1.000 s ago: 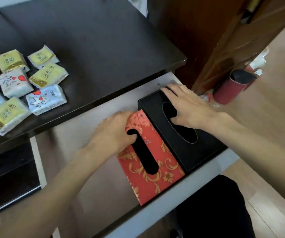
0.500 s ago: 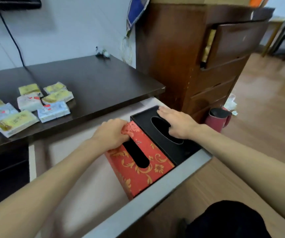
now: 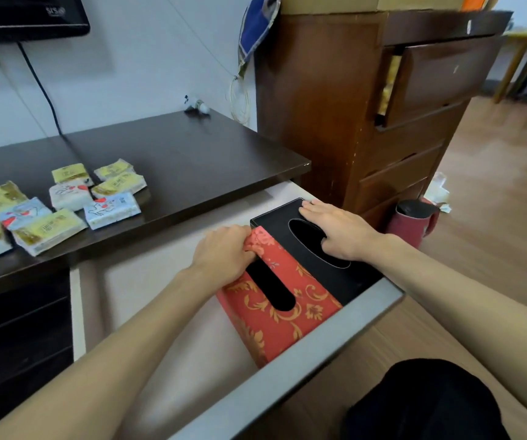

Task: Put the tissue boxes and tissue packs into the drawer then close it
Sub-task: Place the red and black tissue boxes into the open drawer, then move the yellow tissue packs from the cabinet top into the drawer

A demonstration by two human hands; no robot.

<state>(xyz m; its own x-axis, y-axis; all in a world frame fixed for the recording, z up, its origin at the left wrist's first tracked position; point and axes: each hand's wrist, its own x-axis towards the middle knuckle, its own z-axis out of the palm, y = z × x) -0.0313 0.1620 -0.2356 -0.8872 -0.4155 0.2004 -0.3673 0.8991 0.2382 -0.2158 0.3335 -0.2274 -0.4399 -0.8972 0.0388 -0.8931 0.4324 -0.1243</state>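
Left hand (image 3: 224, 252) clenched on the far top edge of the red tissue box (image 3: 284, 300), fingers curled over the rim by the slot; right hand (image 3: 338, 231) lies flat and open on the lid of the black tissue box (image 3: 290, 222), gripping nothing, thumb at the oval opening; both boxes sit inside the open drawer (image 3: 303, 357), pushed to its right end, touching side by side, black one beyond the red one; red box looks slightly tilted, near corner up against the drawer front, hard to say if fully seated; rest of the drawer floor to the left is bare.

Step in hand, by my read: seating and squaring the two boxes; box half of the job is about done.

Tissue packs (image 3: 111, 209) are all on the dark tabletop (image 3: 192, 160) above and left of the drawer, a loose cluster of yellow and white/blue ones, none in the drawer yet.

Next move calls for letting go of both boxes, reaching up-left to the packs, dropping them into the free left part of the drawer; then check nothing stands proud of the rim before pushing the front in; the tabletop overhangs the drawer, so a tilted red box could snag.
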